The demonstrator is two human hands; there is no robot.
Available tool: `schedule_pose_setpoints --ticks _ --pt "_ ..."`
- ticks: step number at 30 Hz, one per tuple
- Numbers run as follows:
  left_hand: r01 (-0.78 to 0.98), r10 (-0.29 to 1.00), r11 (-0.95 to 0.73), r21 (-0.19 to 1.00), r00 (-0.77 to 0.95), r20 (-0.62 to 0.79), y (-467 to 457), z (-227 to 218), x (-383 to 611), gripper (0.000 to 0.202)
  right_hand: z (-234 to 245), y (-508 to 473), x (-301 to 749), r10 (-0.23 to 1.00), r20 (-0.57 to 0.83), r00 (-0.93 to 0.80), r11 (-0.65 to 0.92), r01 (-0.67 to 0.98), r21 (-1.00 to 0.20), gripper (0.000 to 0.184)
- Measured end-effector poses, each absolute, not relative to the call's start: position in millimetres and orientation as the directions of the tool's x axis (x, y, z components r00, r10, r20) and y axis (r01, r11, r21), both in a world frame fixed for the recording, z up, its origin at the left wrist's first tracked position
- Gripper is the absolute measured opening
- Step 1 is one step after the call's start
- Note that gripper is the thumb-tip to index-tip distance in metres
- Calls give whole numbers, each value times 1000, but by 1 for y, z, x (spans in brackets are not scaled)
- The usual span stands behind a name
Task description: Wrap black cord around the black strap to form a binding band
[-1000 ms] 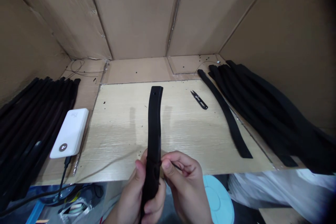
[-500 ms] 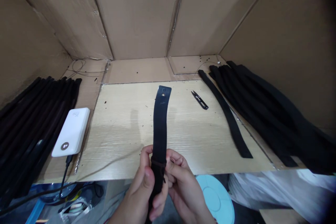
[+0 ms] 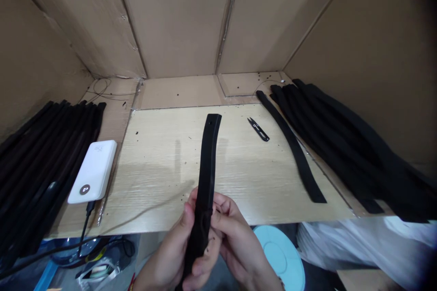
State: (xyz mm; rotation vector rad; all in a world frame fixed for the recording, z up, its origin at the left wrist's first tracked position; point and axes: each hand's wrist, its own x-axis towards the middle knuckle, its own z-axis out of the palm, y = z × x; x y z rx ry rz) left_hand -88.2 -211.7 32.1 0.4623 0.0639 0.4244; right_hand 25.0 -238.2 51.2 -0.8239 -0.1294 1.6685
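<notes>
A long black strap (image 3: 208, 163) stands up from my two hands over the front edge of a light wooden board (image 3: 153, 173), its far end with a small hole pointing away from me. My left hand (image 3: 177, 254) is wrapped round the strap's lower part. My right hand (image 3: 235, 241) is closed against the strap from the right, fingers pinching it near the same spot. Small black thread snips (image 3: 258, 129) lie on the board beyond the hands, to the right.
A stack of black straps (image 3: 44, 154) lies at the left, another pile of black straps (image 3: 341, 141) at the right, one single strap (image 3: 290, 150) apart from it. A white power bank (image 3: 93, 171) with a cable lies left. Cardboard walls (image 3: 184, 18) enclose the desk. A pale blue lid (image 3: 280, 254) sits below.
The strap has turned in my hands from its flat face toward its edge and tilted slightly. My right fingers have closed in tighter on it.
</notes>
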Motion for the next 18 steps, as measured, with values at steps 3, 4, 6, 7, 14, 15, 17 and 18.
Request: schedule_pose_setpoints --ticks 3,4,6,7,14,15,17,18 --pt "-269 311 863 428 950 -30 -210 30 -88 78 55 -236 27 927 -376 -14 -245 -780 -576 31" --pt "-233 284 868 438 957 -53 -210 30 -87 82 55 -235 27 936 -351 7 -221 -765 -604 28" --pt "-179 268 857 484 956 -121 -210 30 -84 84 56 -235 27 944 -327 50 -187 -735 -652 26" --pt "-183 310 836 517 935 -170 -211 31 -83 82 55 -235 27 942 -330 68 -182 -720 -669 27" --pt "-111 799 452 885 490 -347 -217 58 -83 59 55 -238 24 910 -370 187 -139 -702 -698 32" --pt "-47 818 410 911 460 -345 -218 62 -84 57 56 -238 24 916 -362 175 -138 -709 -692 32" --pt "52 846 344 938 416 -333 -219 66 -85 49 57 -238 22 930 -335 153 -135 -705 -697 30" --pt "78 858 323 943 397 -326 -220 68 -85 45 58 -239 21 933 -322 160 -126 -693 -710 29"
